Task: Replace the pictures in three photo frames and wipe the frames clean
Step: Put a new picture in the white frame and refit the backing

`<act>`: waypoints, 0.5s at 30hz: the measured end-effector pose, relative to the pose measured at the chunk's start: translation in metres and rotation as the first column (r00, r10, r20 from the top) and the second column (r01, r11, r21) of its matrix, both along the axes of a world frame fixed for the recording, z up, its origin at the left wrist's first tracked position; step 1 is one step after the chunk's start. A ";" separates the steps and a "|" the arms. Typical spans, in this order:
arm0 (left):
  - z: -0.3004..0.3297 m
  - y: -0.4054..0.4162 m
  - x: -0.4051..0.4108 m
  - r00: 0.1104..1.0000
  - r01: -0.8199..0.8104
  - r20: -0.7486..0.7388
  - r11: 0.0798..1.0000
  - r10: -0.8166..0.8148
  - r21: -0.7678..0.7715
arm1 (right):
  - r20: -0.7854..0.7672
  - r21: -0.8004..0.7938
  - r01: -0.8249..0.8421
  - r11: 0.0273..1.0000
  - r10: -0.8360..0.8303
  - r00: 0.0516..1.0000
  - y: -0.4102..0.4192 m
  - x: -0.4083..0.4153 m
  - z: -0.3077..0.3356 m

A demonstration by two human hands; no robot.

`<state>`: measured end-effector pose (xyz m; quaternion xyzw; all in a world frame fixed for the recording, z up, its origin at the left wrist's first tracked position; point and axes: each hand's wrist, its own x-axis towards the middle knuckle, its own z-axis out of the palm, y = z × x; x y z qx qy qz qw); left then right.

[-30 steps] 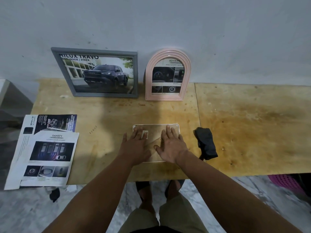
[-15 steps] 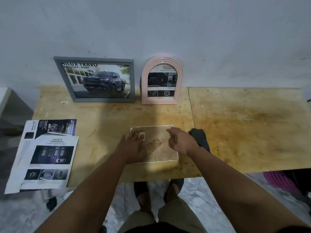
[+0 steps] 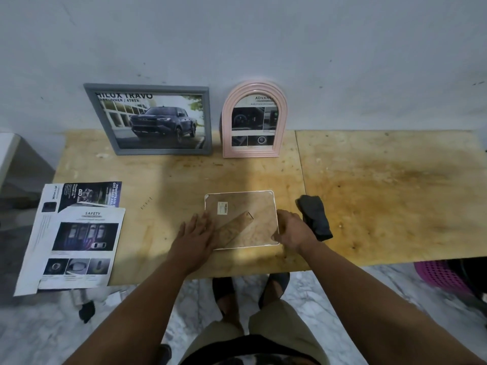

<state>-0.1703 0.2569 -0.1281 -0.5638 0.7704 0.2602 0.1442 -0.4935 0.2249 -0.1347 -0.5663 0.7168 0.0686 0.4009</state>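
Face-down photo frame [image 3: 241, 219] lies on the plywood table [image 3: 382, 193]; left hand [image 3: 196, 237] presses flat on its left edge, right hand [image 3: 291, 230] grips its right edge. Beside it, dark cloth [image 3: 315, 217].

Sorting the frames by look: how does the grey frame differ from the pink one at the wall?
The grey frame is rectangular and lies wide; the pink frame is arched and stands tall. The grey frame is the larger, and holds a picture of a dark pickup truck; the pink frame holds a page of car-interior panels. Both stand at the back of the wooden table against the wall, side by side, each with a picture in it.
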 end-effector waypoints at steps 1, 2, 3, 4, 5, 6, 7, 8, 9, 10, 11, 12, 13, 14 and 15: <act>-0.002 0.000 0.001 1.000 0.000 0.009 1.000 0.000 0.005 | 0.000 0.002 0.005 1.000 -0.005 1.000 0.000 -0.001 0.001; -0.003 -0.001 0.002 1.000 -0.001 0.016 1.000 0.001 0.011 | 0.005 -0.003 0.014 1.000 -0.014 1.000 0.000 0.002 0.010; -0.004 -0.001 0.002 1.000 0.001 0.026 1.000 -0.002 0.021 | 0.011 -0.004 0.022 1.000 -0.022 1.000 0.001 0.005 0.019; -0.005 -0.001 0.001 0.999 -0.001 0.036 1.000 0.000 0.029 | 0.010 0.006 0.023 1.000 -0.023 1.000 0.001 0.007 0.024; -0.007 -0.001 0.001 0.999 -0.007 0.044 0.999 0.006 0.034 | 0.011 0.011 0.020 1.000 -0.020 1.000 0.000 0.009 0.028; -0.008 -0.001 0.000 0.999 -0.011 0.052 0.999 0.009 0.037 | 0.011 0.010 0.022 1.000 -0.022 1.000 0.000 0.010 0.030; -0.008 -0.001 -0.001 0.998 -0.017 0.056 0.999 0.015 0.036 | 0.014 0.007 0.025 1.000 -0.025 1.000 0.000 0.010 0.029; -0.007 -0.002 -0.002 0.998 -0.022 0.056 0.999 0.020 0.037 | 0.010 0.008 0.030 1.000 -0.030 1.000 -0.001 0.007 0.022; -0.008 -0.002 -0.002 0.998 -0.023 0.055 0.999 0.021 0.042 | 0.010 0.006 0.027 1.000 -0.027 1.000 -0.001 0.005 0.017; -0.008 -0.003 -0.001 0.999 -0.018 0.051 0.999 0.015 0.051 | 0.005 0.007 0.015 1.000 -0.015 1.000 -0.002 0.006 0.017; -0.006 -0.004 0.000 0.999 -0.010 0.040 0.998 0.008 0.056 | -0.010 0.008 -0.009 1.000 0.009 1.000 -0.003 0.010 0.024; -0.004 -0.005 0.002 1.000 -0.003 0.021 0.998 0.002 0.055 | -0.041 0.006 -0.042 0.999 0.042 0.998 -0.003 0.017 0.035; -0.001 -0.007 0.004 1.000 0.009 0.007 0.999 -0.009 0.050 | -0.083 0.000 -0.086 0.996 0.086 0.993 -0.003 0.023 0.043; 0.004 -0.009 0.005 1.000 0.028 0.011 0.999 -0.028 0.043 | -0.139 -0.021 -0.142 0.990 0.137 0.981 -0.002 0.030 0.051; 0.007 -0.010 0.006 0.998 0.056 0.025 0.998 -0.057 0.033 | -0.199 -0.053 -0.201 0.978 0.187 0.962 0.000 0.036 0.056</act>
